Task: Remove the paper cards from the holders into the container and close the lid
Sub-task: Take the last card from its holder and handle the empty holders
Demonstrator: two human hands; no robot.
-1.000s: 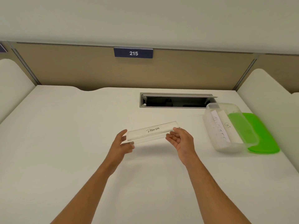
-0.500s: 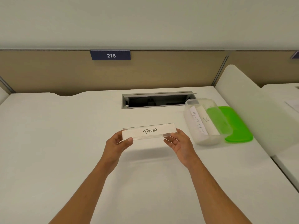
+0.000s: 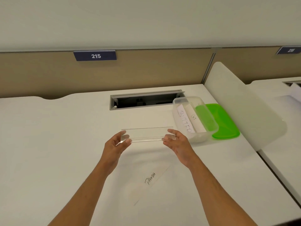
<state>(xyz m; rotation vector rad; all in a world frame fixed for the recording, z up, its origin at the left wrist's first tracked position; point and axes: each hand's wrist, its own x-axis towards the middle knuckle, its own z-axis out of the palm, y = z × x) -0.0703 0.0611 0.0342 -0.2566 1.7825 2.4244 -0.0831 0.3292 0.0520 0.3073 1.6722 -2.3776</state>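
- Holding the clear acrylic card holder [image 3: 147,134] above the white desk [image 3: 48,144], the left hand [image 3: 116,144] pinches its left end and the right hand [image 3: 176,144] grasps its right end.
- The holder contains no card; the desk surface shows through it.
- The white paper card marked "PANDA" [image 3: 150,179] lies flat on the desk, between the two forearms and nearer the person than the holder.
- The clear plastic container [image 3: 195,119] stands just right of the right hand, lid off, with two white cards [image 3: 189,119] inside.
- The green plastic lid [image 3: 226,123] lies at the container's right side, partly under it.
- A blue sign reading "215" [image 3: 95,55] hangs on the beige partition.
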